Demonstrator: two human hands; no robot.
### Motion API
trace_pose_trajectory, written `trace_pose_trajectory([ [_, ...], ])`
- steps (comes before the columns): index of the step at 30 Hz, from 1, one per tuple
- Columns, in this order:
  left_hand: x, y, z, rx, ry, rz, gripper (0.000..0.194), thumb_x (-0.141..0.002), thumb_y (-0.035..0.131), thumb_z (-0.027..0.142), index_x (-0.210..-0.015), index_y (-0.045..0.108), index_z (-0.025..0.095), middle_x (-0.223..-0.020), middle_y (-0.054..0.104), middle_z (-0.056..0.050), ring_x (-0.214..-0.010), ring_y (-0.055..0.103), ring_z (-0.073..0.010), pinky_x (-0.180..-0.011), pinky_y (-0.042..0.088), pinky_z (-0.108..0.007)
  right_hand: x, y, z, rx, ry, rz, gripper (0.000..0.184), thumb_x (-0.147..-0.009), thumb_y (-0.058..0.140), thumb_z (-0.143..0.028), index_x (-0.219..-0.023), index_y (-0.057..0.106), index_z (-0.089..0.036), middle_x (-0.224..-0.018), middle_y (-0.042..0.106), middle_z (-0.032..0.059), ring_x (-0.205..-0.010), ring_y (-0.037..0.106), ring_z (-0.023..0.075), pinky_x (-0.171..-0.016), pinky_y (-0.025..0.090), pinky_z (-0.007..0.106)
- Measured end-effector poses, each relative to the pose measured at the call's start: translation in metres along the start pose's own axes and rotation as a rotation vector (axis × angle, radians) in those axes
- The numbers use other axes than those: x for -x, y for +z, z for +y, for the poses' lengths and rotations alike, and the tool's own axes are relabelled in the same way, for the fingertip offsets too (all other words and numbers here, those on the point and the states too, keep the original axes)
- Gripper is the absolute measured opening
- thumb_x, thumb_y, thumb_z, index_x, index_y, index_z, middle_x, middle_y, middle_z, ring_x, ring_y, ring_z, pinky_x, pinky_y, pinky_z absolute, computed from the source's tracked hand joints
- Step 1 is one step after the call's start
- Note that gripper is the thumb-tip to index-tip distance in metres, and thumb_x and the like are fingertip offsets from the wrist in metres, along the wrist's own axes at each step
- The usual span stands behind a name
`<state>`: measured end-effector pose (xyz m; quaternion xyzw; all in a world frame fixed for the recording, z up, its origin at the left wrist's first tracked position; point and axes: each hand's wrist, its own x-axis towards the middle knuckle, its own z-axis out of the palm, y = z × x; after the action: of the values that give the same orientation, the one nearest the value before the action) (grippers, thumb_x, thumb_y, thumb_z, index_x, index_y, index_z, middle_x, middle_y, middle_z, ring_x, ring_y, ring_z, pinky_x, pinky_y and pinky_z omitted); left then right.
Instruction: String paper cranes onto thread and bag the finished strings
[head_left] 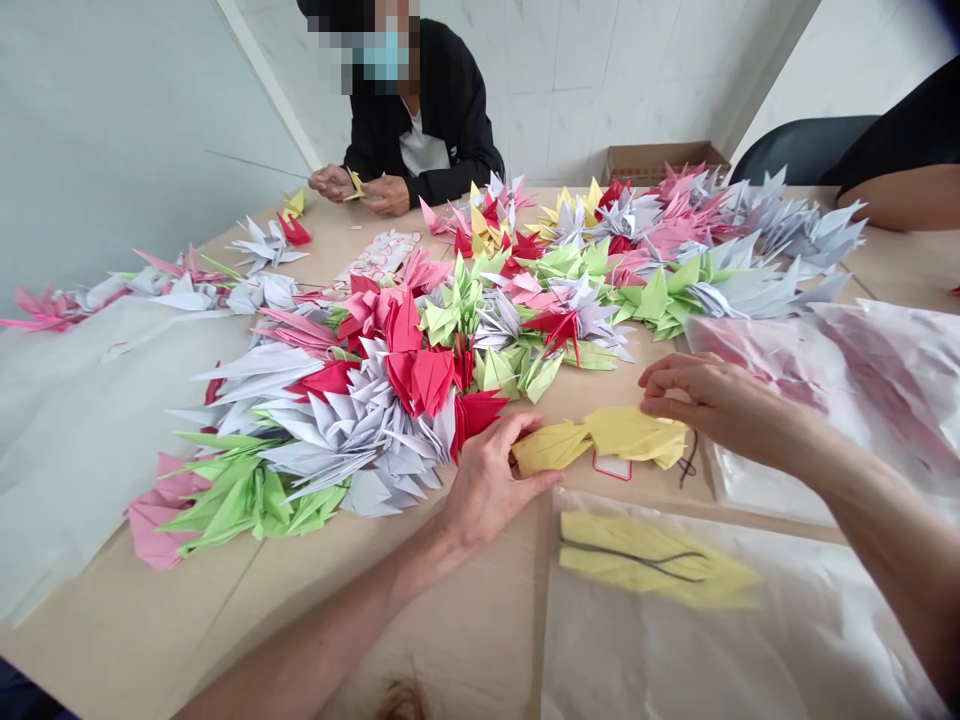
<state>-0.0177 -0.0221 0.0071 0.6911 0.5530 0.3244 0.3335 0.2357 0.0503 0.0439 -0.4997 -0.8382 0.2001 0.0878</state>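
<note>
A bundle of yellow folded paper cranes [634, 432] lies lengthwise on the table before me. My left hand [491, 470] closes around its left end, thumb below and fingers above. Over the bundle's right half, my right hand [701, 398] has its fingers curled together; whatever is between the fingertips is hidden. A black cord [688, 462] comes out at the bundle's right end. Under the bundle's middle shows a small white label with a red border [613, 468]. Nearer me, a clear plastic bag [637, 650] holds more yellow folded paper [660, 565] with a dark cord.
Strings of paper cranes in white, red, green and pink [420, 380] cover the table's middle. At right lies another plastic bag [892, 400] with pinkish contents. Across the table, a masked person [427, 120] handles a yellow crane. A cardboard box [664, 162] stands behind.
</note>
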Motion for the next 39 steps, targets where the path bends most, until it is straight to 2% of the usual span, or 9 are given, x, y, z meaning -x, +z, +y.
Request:
trace_pose_trajectory([
  [5,-0.001,0.0,-0.002,0.133,-0.046,-0.012,0.06,-0.064,0.077,0.032,-0.116,0.049,0.019,-0.105,0.065,-0.005,-0.095,0.063,-0.017,-0.083,0.052,-0.029,0.006,-0.008,0.01,0.05,0.085,0.017,0.025,-0.083,0.048,-0.041,-0.076,0.061,-0.021,-0.091,0.064,0.0095,-0.085,0.057,0.0275,-0.075,0.039,0.04],
  [8,-0.002,0.002,-0.003,0.207,-0.067,-0.011,0.066,-0.064,0.077,0.034,-0.119,0.044,0.018,-0.105,0.064,-0.006,-0.095,0.063,-0.0165,-0.085,0.052,-0.031,0.007,-0.009,-0.004,0.136,0.077,0.11,0.017,-0.08,0.052,-0.035,-0.075,0.061,-0.021,-0.083,0.063,0.0083,-0.082,0.056,0.0274,-0.068,0.039,0.038],
  [11,-0.002,0.003,-0.004,0.263,-0.052,-0.006,0.066,-0.065,0.076,0.034,-0.12,0.041,0.019,-0.107,0.063,-0.006,-0.097,0.062,-0.0159,-0.085,0.052,-0.03,0.006,-0.006,-0.028,0.03,-0.023,0.209,0.017,-0.083,0.049,-0.029,-0.08,0.063,-0.021,-0.091,0.064,0.0065,-0.085,0.057,0.0227,-0.071,0.04,0.034],
  [16,-0.001,0.003,-0.003,0.241,-0.01,0.003,0.069,-0.065,0.077,0.03,-0.122,0.038,0.022,-0.109,0.063,-0.005,-0.098,0.062,-0.0163,-0.086,0.051,-0.03,0.002,0.009,-0.047,-0.146,-0.014,0.033,0.021,-0.081,0.057,-0.038,-0.075,0.069,-0.023,-0.096,0.066,0.0041,-0.087,0.059,0.02,-0.075,0.042,0.031],
  [21,0.001,0.004,-0.004,0.064,0.051,-0.014,0.076,-0.063,0.078,0.022,-0.127,0.036,0.025,-0.112,0.061,-0.004,-0.101,0.061,-0.0181,-0.087,0.049,-0.031,-0.002,0.019,-0.039,-0.241,0.057,-0.061,0.019,-0.08,0.056,-0.035,-0.078,0.071,-0.024,-0.105,0.064,0.0024,-0.079,0.061,0.0168,-0.07,0.045,0.029],
  [26,0.001,0.004,-0.004,-0.005,0.035,0.0,0.068,-0.067,0.075,0.019,-0.124,0.039,0.023,-0.105,0.062,-0.002,-0.087,0.064,-0.0148,-0.08,0.05,-0.027,-0.002,0.021,-0.032,-0.144,0.04,0.0,0.025,-0.082,0.053,-0.036,-0.072,0.071,-0.021,-0.102,0.064,0.0054,-0.087,0.059,0.0206,-0.078,0.042,0.033],
  [29,0.001,0.003,-0.004,-0.007,0.038,0.002,0.07,-0.064,0.077,0.021,-0.123,0.041,0.022,-0.105,0.063,-0.003,-0.09,0.063,-0.0157,-0.08,0.05,-0.026,-0.002,0.025,-0.031,-0.122,0.025,0.033,0.027,-0.081,0.054,-0.038,-0.069,0.07,-0.019,-0.101,0.064,0.0072,-0.091,0.057,0.0232,-0.078,0.042,0.035],
  [34,0.0,0.003,-0.005,0.016,0.064,0.014,0.052,-0.064,0.077,0.022,-0.109,0.053,0.02,-0.106,0.064,-0.002,-0.091,0.062,-0.0143,-0.079,0.051,-0.024,-0.001,0.027,-0.028,-0.112,-0.02,0.05,0.028,-0.082,0.051,-0.037,-0.072,0.071,-0.02,-0.101,0.064,0.007,-0.095,0.056,0.0243,-0.078,0.042,0.035],
  [39,-0.001,0.004,-0.007,0.011,0.044,0.044,0.056,-0.063,0.078,0.022,-0.114,0.052,0.021,-0.107,0.065,-0.001,-0.092,0.063,-0.0136,-0.083,0.051,-0.024,-0.001,0.021,-0.015,-0.013,-0.018,0.058,0.027,-0.083,0.05,-0.035,-0.074,0.07,-0.019,-0.102,0.064,0.0073,-0.097,0.054,0.0253,-0.078,0.042,0.035],
])
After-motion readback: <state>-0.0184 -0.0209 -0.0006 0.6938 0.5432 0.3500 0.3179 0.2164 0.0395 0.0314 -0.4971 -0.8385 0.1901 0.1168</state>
